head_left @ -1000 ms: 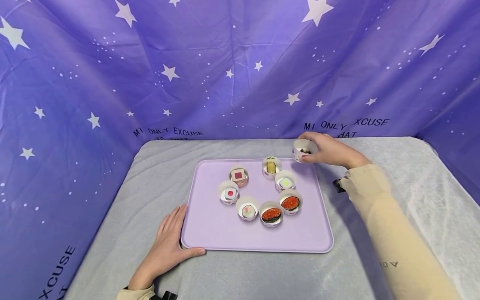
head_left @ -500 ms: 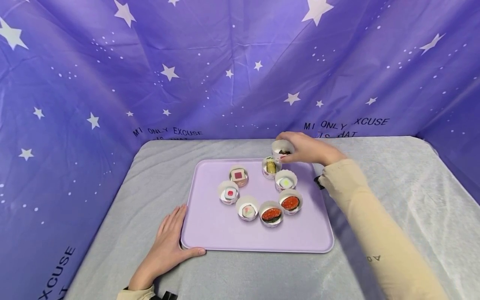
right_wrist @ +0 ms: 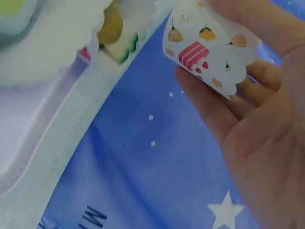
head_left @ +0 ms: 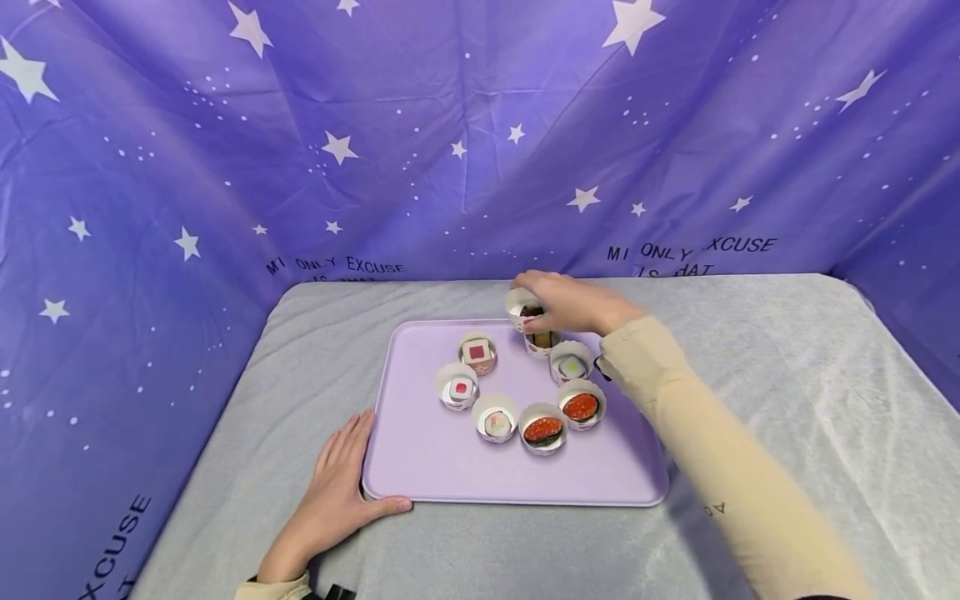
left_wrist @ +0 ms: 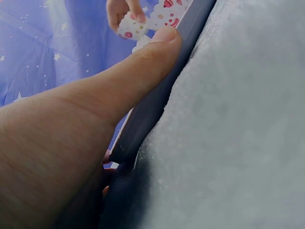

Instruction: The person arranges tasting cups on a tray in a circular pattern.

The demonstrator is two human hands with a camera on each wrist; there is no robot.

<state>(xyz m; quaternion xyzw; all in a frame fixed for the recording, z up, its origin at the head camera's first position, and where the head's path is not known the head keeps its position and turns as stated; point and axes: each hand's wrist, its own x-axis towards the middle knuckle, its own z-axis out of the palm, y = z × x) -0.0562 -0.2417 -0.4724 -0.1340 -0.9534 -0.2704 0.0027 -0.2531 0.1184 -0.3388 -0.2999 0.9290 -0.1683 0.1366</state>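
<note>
My right hand (head_left: 572, 303) grips a white paper baking cup (head_left: 517, 303) near the tray's back edge, with a dark-topped sushi piece inside. In the right wrist view, thumb and fingers pinch the wall of this cup (right_wrist: 206, 50), printed with cake and flowers. My left hand (head_left: 333, 493) rests at the front-left corner of the lilac tray (head_left: 427, 477), its fingers along the left side and its straight thumb (left_wrist: 147, 62) on the front rim. Just below the held cup stands a paper cup with a yellow-topped piece (head_left: 542, 342), partly hidden by my right hand.
On the tray several more cups form a curve: a red-square piece (head_left: 477, 352), a white piece with a red centre (head_left: 459, 387), a pale roll (head_left: 496, 423), two orange roe pieces (head_left: 543, 432) and a green-centred piece (head_left: 572, 365). A purple star curtain (head_left: 465, 183) hangs behind.
My right hand has carried the paper baking cup leftward from beyond the tray's back-right corner, past the yellow-topped piece's cup. My left hand and the other cups have stayed in place.
</note>
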